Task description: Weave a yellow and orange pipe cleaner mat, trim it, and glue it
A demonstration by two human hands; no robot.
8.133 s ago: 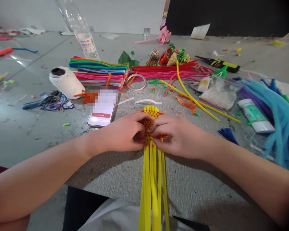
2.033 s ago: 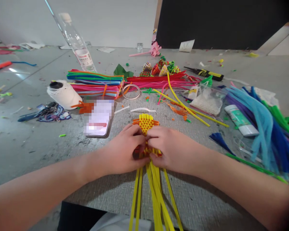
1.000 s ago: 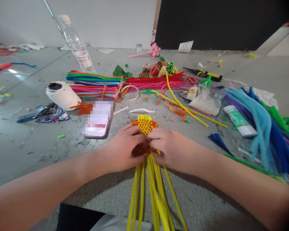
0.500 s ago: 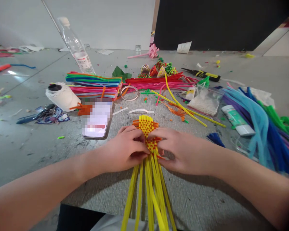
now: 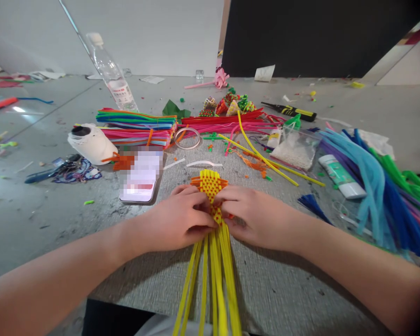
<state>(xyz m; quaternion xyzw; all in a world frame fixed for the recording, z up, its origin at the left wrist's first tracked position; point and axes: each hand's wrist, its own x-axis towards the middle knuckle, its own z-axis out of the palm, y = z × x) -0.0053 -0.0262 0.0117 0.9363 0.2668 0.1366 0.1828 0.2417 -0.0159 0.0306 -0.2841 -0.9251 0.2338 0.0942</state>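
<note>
A woven piece (image 5: 210, 183) of yellow and orange pipe cleaners lies flat on the grey table (image 5: 287, 289). Its loose yellow strands (image 5: 213, 280) trail toward me over the table's near edge. My left hand (image 5: 178, 219) and my right hand (image 5: 255, 217) meet at the lower end of the weave. Both have their fingers curled and pinched on the piece from either side. The fingertips hide the part of the weave between them.
A phone (image 5: 140, 179) lies just left of the hands. Behind are stacked coloured pipe cleaners (image 5: 136, 125), a white thread spool (image 5: 91, 141), a clear bottle (image 5: 110, 72), a tape ring (image 5: 187, 137) and a bead bag (image 5: 294, 151). Blue and green pipe cleaners (image 5: 374, 177) and a tube (image 5: 339, 171) lie right.
The hands stay pinched on the weave, their fingers shifting slightly along its lower end. The loose yellow strands have drawn closer together. The view has tilted a little.
</note>
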